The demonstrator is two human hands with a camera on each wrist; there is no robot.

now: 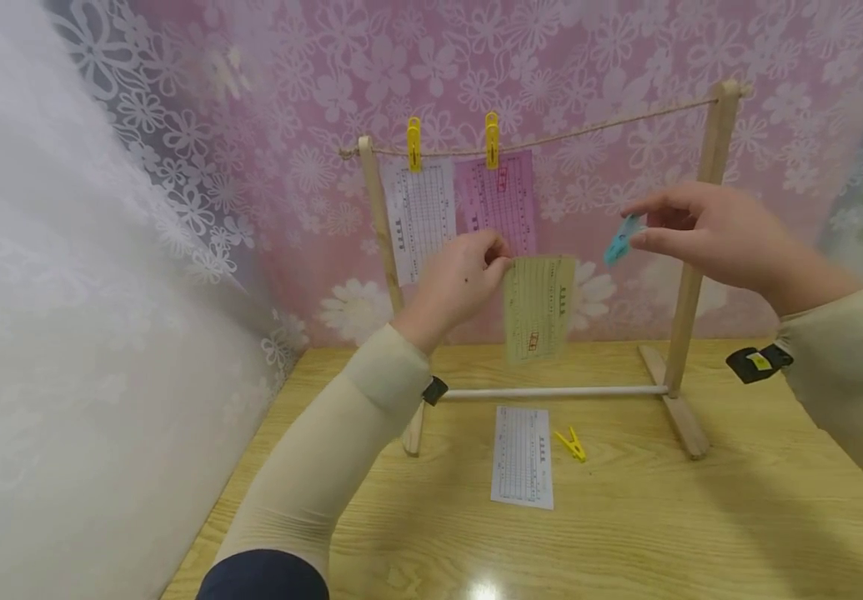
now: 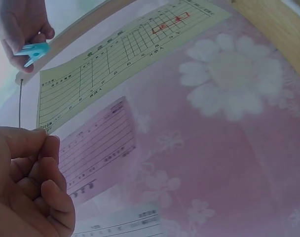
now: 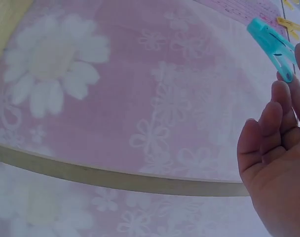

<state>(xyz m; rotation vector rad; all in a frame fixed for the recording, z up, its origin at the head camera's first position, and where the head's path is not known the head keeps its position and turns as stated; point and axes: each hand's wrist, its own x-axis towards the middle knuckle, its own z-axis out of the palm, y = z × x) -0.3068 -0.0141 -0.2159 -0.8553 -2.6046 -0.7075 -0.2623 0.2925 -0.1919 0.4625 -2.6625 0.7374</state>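
My left hand (image 1: 464,279) pinches a yellow printed slip (image 1: 539,308) by its upper corner, in front of the wooden rack. The slip hangs below the rope (image 1: 611,125), overlapping the lower edge of a pink slip (image 1: 502,196) in the head view. My right hand (image 1: 709,237) holds a turquoise clothespin (image 1: 621,239) between thumb and fingers, to the right of the yellow slip. In the right wrist view the clothespin (image 3: 273,44) points away from the fingertips. Two yellow clothespins (image 1: 414,144) fasten the pink slip and a white slip (image 1: 422,212) to the rope.
On the wooden table (image 1: 611,525) lie another white slip (image 1: 523,457) and a yellow clothespin (image 1: 571,444). The rack's right post (image 1: 689,308) stands behind my right hand, and a white bar (image 1: 551,392) joins its feet. A floral curtain (image 1: 288,167) hangs behind.
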